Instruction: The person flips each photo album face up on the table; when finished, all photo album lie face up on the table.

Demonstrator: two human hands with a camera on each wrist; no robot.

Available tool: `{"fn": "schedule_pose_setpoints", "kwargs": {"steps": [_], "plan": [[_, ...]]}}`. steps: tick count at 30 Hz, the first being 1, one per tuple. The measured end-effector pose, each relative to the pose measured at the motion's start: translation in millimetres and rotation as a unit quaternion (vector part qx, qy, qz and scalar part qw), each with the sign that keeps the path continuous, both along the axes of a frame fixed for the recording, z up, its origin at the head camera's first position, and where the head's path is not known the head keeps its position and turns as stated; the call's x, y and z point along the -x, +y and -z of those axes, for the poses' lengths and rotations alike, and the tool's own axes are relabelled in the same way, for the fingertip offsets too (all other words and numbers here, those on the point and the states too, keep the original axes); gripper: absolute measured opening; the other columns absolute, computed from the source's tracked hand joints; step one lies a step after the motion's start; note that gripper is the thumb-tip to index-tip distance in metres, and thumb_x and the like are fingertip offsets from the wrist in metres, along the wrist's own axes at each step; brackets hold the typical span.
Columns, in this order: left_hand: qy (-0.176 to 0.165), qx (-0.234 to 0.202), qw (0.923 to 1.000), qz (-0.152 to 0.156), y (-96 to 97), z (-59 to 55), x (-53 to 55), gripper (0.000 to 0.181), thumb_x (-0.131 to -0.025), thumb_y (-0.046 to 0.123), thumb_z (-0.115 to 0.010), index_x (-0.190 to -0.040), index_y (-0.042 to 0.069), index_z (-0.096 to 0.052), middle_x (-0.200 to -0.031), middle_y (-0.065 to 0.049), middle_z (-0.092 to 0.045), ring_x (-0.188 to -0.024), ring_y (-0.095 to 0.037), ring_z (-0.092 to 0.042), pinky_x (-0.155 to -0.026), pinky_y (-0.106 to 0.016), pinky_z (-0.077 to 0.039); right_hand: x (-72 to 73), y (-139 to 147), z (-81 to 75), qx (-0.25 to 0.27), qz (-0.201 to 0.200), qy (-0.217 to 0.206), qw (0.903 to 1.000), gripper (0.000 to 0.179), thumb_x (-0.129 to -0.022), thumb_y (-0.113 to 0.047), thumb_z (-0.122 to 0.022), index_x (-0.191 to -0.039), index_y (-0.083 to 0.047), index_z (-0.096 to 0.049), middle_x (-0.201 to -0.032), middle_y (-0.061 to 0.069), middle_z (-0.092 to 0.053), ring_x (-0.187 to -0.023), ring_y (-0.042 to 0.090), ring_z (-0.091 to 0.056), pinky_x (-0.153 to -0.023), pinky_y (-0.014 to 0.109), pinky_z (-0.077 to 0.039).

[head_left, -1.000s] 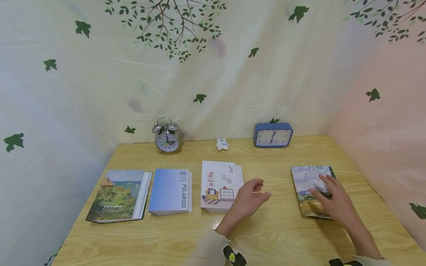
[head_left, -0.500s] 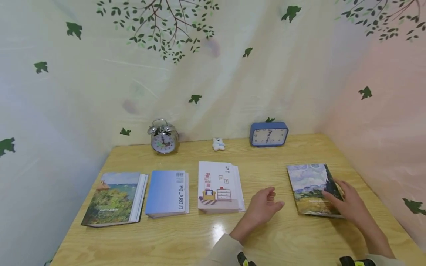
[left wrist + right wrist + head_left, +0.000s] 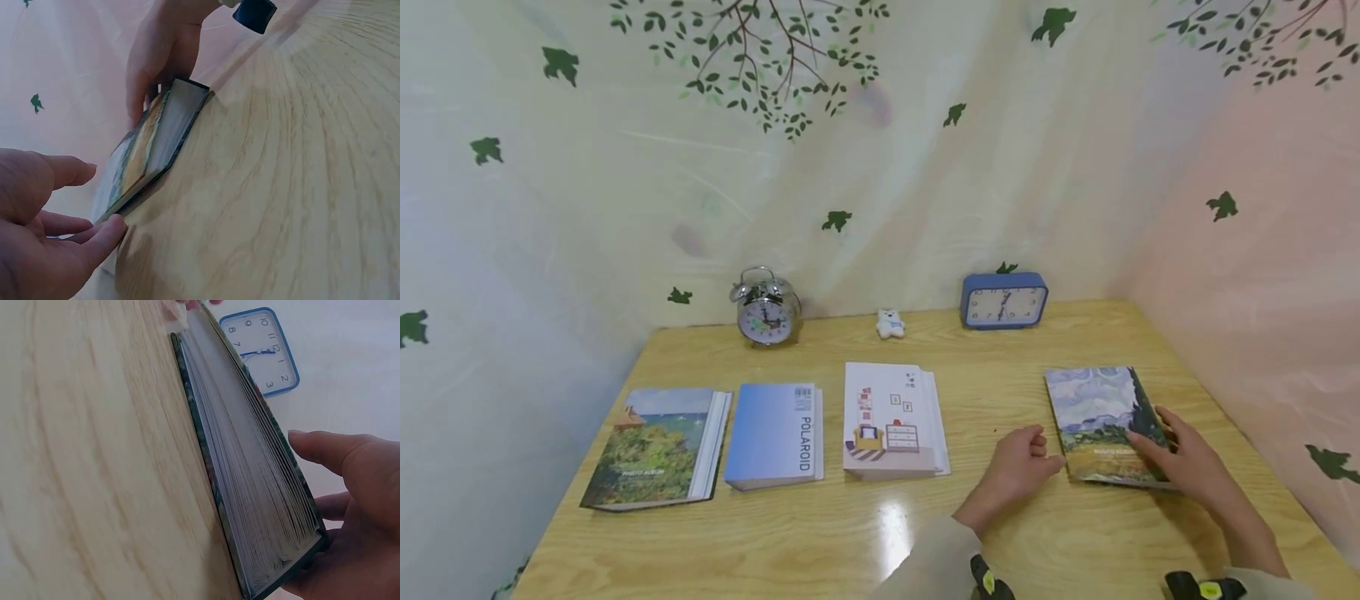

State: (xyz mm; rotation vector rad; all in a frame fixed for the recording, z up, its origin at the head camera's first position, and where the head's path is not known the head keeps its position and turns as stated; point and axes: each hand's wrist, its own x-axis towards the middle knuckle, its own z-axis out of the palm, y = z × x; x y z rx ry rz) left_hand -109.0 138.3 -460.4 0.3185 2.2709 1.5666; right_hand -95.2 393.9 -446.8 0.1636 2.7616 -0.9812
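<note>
A photo album with a painted landscape cover [image 3: 1093, 417] lies on the right of the table. My right hand [image 3: 1195, 458] holds its right side, the thumb on the cover and the fingers along the edge. In the right wrist view the page edges [image 3: 250, 469] show beside the right hand [image 3: 362, 506]. My left hand [image 3: 1015, 467] is at the album's left edge. In the left wrist view the left hand [image 3: 50, 231] has its fingertips at the album's near edge, with the thumb raised apart from the cover. The album [image 3: 144, 150] lies between both hands.
To the left lie a white album [image 3: 887, 425], a blue POLAROID album [image 3: 771, 433] and a green landscape album [image 3: 658, 446]. Along the back stand a silver alarm clock [image 3: 767, 321], a white bear figure [image 3: 891, 323] and a blue clock [image 3: 1003, 302]. Printed cloth [image 3: 737, 208] hangs behind.
My right hand has slid from over the cover to the album's right edge. The left hand has moved right, from beside the white album to the landscape album's left edge.
</note>
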Motion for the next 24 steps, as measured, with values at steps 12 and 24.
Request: {"fn": "schedule_pose_setpoints", "kwargs": {"steps": [12, 24], "plan": [[0.145, 0.065, 0.987, 0.024, 28.5, 9.5, -0.6, 0.025, -0.082, 0.009, -0.071, -0.073, 0.009, -0.047, -0.066, 0.009, -0.036, -0.057, 0.0, -0.033, -0.051, -0.013, -0.029, -2.7, 0.5, -2.5, 0.02, 0.019, 0.002, 0.9996, 0.084, -0.1, -0.051, -0.036, -0.15, 0.007, -0.001, -0.145, 0.044, -0.015, -0.126, 0.063, -0.024, -0.092, 0.069, -0.034], [0.209, 0.127, 0.9685, 0.046, 27.7, 7.9, 1.0, 0.024, -0.079, 0.014, -0.072, -0.073, 0.013, -0.049, -0.068, 0.01, -0.035, -0.063, -0.001, -0.034, -0.055, -0.01, -0.028, -6.6, 11.1, 8.3, 0.11, 0.086, 0.035, 0.9895, 0.071, -0.1, -0.048, -0.037, -0.152, -0.001, -0.02, -0.145, 0.037, -0.03, -0.106, 0.004, -0.056, -0.079, 0.023, -0.051]]}}
